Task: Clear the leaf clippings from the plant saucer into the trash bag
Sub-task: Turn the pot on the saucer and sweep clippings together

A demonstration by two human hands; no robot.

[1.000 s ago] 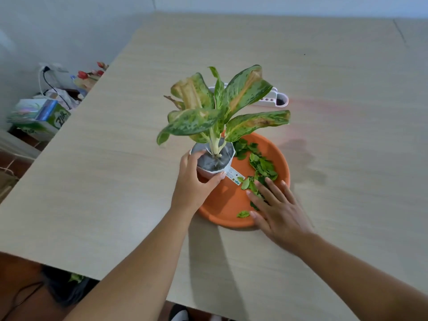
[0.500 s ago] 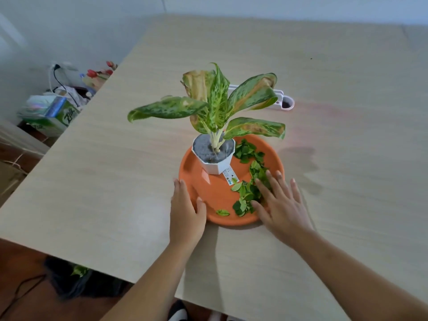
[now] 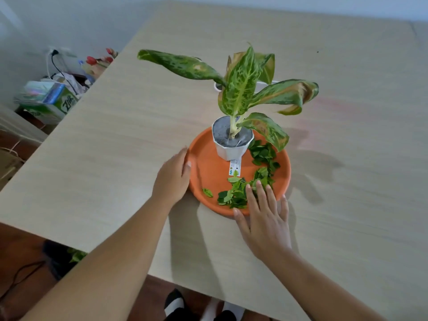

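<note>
Leaf clippings (image 3: 240, 193) lie in the orange saucer (image 3: 208, 167) on the bench (image 3: 115, 135), bunched toward its near rim. Left hand (image 3: 173, 177) has left the white pot (image 3: 232, 144) and now braces the saucer's edge, open. Right hand (image 3: 264, 212), flat and spread, has raked clippings nearer. Nothing grasped; gathering under way.

Two bare forearms enter from the lower edge of the frame, one from the lower left and one from the lower right. No sleeve, watch, ring or bracelet is visible on either arm. The left hand (image 3: 172, 176) and the right hand (image 3: 264, 218) are ungloved, with short, unpainted nails. At the bottom centre of the frame, below the table edge, the feet show black-and-white footwear (image 3: 203, 308); finer detail cannot be made out.
</note>
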